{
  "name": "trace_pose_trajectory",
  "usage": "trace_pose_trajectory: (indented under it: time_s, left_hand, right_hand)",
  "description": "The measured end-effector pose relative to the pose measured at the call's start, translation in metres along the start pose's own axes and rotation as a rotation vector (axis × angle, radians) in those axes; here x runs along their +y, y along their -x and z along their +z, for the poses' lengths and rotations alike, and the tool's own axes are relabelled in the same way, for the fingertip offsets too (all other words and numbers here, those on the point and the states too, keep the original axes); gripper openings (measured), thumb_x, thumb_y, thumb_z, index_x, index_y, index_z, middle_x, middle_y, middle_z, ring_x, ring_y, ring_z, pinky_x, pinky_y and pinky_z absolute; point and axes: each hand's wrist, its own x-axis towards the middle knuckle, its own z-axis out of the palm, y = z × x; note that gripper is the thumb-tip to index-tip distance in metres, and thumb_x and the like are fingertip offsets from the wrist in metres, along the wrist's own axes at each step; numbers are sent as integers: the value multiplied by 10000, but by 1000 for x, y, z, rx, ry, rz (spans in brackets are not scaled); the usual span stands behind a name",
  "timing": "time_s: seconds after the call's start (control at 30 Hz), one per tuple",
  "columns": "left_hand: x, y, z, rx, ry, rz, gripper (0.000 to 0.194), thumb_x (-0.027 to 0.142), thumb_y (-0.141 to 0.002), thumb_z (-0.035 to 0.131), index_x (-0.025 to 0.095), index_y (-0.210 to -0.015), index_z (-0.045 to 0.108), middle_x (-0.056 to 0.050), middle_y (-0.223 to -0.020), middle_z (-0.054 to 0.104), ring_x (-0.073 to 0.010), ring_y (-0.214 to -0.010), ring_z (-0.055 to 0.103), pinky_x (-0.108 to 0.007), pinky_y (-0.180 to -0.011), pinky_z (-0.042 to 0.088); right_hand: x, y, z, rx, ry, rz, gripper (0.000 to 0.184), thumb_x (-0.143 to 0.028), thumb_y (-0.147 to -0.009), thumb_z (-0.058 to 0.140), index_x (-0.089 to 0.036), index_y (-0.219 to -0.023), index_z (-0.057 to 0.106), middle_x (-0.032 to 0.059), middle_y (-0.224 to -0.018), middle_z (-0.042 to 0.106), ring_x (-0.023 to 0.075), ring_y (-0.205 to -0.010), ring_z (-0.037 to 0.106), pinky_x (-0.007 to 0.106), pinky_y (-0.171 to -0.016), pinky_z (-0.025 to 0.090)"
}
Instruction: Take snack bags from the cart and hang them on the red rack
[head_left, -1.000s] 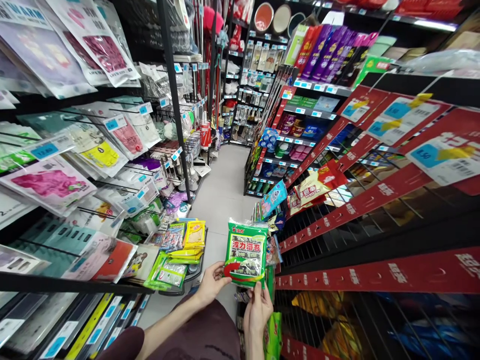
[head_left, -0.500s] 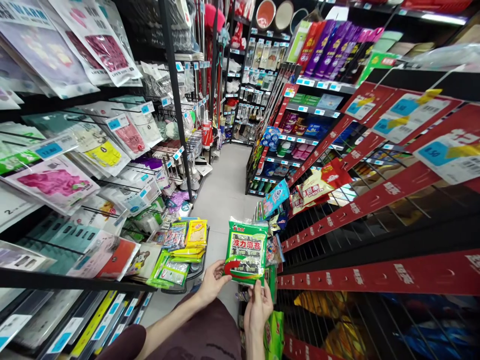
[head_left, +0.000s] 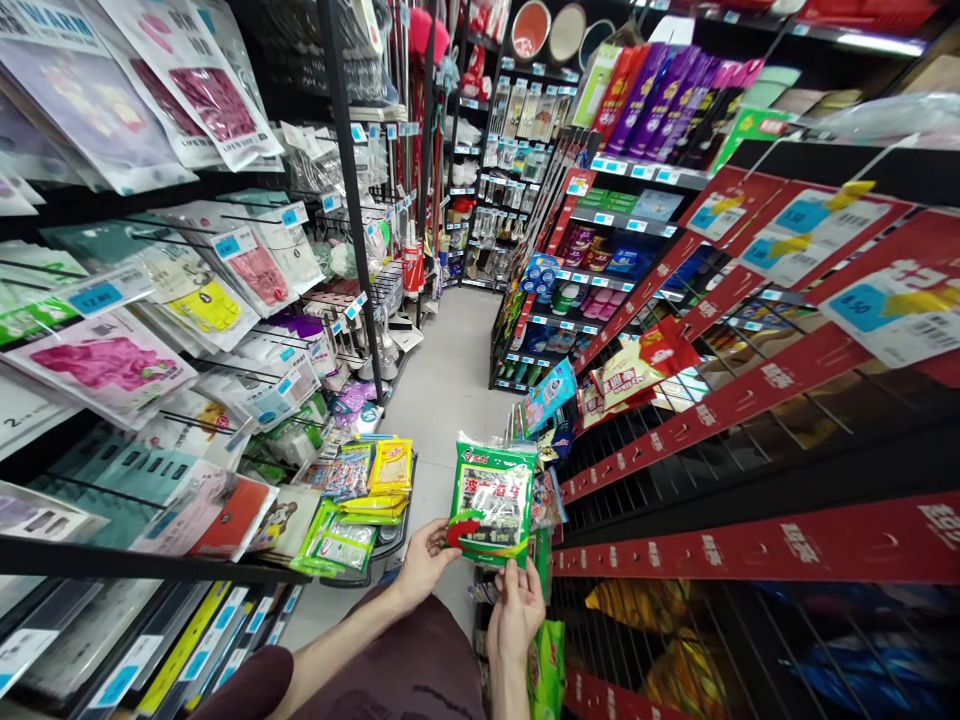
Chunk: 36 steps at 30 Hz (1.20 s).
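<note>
A green packet of seaweed snack point(head_left: 492, 505) with a clear front is held up between both hands in the lower middle of the view. My left hand point(head_left: 426, 560) pinches its lower left corner between thumb and fingers. At the bottom edge, my right hand point(head_left: 517, 600) grips it, the thumb lying on the front. Left of the hands, several yellow and green snack packets point(head_left: 346, 543) lie in a dark tray point(head_left: 386, 555). Another green packet point(head_left: 547, 660) hangs just right of my right wrist.
On the left, shelves carry hanging packs of gloves point(head_left: 112, 360). A wire rack with red price strips point(head_left: 705, 548) stands close on the right, snack bags point(head_left: 637, 370) hanging from it. Grey floor point(head_left: 457, 350) runs down the aisle towards the far shelves point(head_left: 517, 170).
The seaweed packet tips slightly, and glare now covers part of its front. Both hands keep their grip in almost the same place.
</note>
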Motion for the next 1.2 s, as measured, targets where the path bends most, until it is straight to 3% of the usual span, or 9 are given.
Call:
trace_pose_trajectory:
  time_s: [0.37,0.7,1.03,1.2]
  left_hand:
    - [-7,-1,1,-6,45,-4,473,270,-642,774,128,-1073,640,-116,-1011,719,-233,-952,659,-329,-851,521]
    - [1,-1,3,-10,35,-9,494,296,-632,790,121,-1068,636,-121,-991,725,-239,-934,666,-341,-842,526]
    - [-2,-2,1,51,32,-2,521,310,-617,799,119,-1076,642,-135,-1049,713,-256,-982,661,-360,-871,528]
    - [-1,-3,0,51,34,10,490,314,-623,797,128,-1054,654,-129,-1035,718,-256,-963,667,-354,-862,527]
  right_hand:
    - [-1,0,-3,-20,31,-18,592,-419,-681,778,-155,-1147,525,-13,-749,563,109,-616,518,235,-549,426]
    - [-1,-1,-3,-15,-2,-19,560,-400,-690,777,-163,-1135,534,-37,-705,521,96,-591,491,228,-534,413]
    - [4,-2,-2,15,42,-26,724,-469,-624,802,-119,-1207,554,-22,-700,566,101,-582,513,242,-539,429]
    - [5,-2,-1,-2,61,-54,709,-482,-637,786,-123,-1205,560,-22,-686,560,95,-561,483,247,-531,415]
